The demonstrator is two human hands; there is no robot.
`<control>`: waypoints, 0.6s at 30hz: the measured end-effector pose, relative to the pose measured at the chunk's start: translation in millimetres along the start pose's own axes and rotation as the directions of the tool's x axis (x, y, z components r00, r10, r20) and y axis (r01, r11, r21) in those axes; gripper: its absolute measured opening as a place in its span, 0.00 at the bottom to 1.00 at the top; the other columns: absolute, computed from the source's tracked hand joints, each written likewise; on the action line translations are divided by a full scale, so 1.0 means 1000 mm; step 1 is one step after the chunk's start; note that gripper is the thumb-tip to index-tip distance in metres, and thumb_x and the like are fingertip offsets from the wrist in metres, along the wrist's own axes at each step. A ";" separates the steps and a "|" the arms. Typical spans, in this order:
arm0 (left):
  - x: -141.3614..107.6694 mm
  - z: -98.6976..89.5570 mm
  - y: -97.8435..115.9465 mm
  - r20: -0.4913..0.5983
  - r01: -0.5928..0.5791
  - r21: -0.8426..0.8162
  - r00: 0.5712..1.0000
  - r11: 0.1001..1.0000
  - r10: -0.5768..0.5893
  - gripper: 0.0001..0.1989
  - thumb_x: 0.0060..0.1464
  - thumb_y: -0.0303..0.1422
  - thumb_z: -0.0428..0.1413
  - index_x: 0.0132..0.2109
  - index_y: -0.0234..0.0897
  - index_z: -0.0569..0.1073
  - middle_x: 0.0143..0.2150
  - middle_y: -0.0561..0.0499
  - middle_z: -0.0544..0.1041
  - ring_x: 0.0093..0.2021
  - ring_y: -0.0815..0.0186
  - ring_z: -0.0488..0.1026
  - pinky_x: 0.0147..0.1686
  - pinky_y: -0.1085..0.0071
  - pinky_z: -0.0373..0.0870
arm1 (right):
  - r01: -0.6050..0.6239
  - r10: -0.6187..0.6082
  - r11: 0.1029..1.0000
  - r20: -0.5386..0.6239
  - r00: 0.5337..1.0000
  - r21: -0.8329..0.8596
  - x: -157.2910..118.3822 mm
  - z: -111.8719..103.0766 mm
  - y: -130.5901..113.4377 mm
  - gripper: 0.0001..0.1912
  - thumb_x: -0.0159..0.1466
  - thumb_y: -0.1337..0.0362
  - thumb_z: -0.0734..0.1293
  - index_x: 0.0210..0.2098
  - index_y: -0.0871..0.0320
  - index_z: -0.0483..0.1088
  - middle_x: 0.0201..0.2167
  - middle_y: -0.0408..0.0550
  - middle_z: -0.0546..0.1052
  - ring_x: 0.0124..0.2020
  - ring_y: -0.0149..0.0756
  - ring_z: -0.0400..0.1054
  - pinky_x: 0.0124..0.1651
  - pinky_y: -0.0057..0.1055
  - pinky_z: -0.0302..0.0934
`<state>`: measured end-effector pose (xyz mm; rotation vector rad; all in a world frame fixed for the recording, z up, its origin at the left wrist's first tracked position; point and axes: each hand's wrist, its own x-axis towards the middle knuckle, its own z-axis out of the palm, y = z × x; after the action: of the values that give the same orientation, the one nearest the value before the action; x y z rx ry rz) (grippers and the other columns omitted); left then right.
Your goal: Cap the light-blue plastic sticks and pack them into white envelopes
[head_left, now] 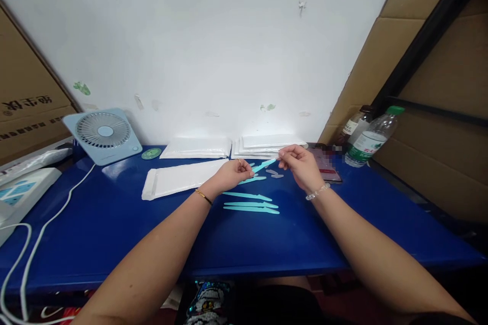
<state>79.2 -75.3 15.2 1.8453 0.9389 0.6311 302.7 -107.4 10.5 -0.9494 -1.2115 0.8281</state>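
Note:
A turquoise razor-like stick [264, 165] is held between both hands above the blue table. My left hand [235, 173] pinches its lower left end. At its upper right end, the fingers of my right hand [296, 161] are closed on the tip. Several similar turquoise sticks [249, 205] lie flat on the table below the hands, and others are partly hidden behind my left hand. Small translucent pieces [275, 174] rest just left of my right hand. A white padded envelope [179, 179] lies beside my left hand.
Stacks of white envelopes [196, 147] stand against the wall. A light blue fan [104, 134], a green disc [151, 153] and a white cable [57, 213] are at the left. At the right are a phone [326, 165], a green-capped bottle [371, 139] and a dark-capped bottle [353, 127].

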 end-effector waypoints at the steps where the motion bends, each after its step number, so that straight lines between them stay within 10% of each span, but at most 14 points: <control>1: 0.000 0.000 -0.001 0.001 0.001 0.006 1.000 1.000 -0.001 0.15 0.46 0.42 0.58 0.34 0.34 0.70 0.27 0.55 0.68 0.27 0.72 0.63 0.28 0.75 0.60 | 0.004 -0.004 1.000 0.008 1.000 0.000 0.000 0.000 0.000 0.11 0.54 0.59 0.72 0.30 0.59 0.70 0.20 0.41 0.73 0.20 0.27 0.66 0.23 0.23 0.57; 14: 0.004 -0.005 -0.010 -0.014 -0.046 0.176 0.999 0.983 0.050 0.13 0.50 0.42 0.56 0.35 0.35 0.70 0.28 0.53 0.71 0.28 0.70 0.67 0.27 0.75 0.62 | -0.048 0.116 0.960 0.235 0.965 -0.274 -0.002 -0.001 -0.005 0.17 0.56 0.51 0.68 0.35 0.59 0.70 0.24 0.46 0.76 0.24 0.33 0.70 0.28 0.29 0.63; 18: 0.005 -0.010 -0.014 -0.145 -0.031 0.516 0.982 0.856 0.123 0.09 0.51 0.37 0.55 0.37 0.37 0.72 0.32 0.50 0.74 0.32 0.65 0.70 0.29 0.72 0.63 | 0.132 0.091 0.696 0.270 0.959 -0.706 0.006 -0.021 0.001 0.11 0.58 0.57 0.66 0.31 0.58 0.73 0.29 0.47 0.76 0.28 0.34 0.69 0.32 0.30 0.61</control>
<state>70.3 -62.5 6.7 2.3385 1.2426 0.6390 324.5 -104.1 9.8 -1.4794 -1.8701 0.4560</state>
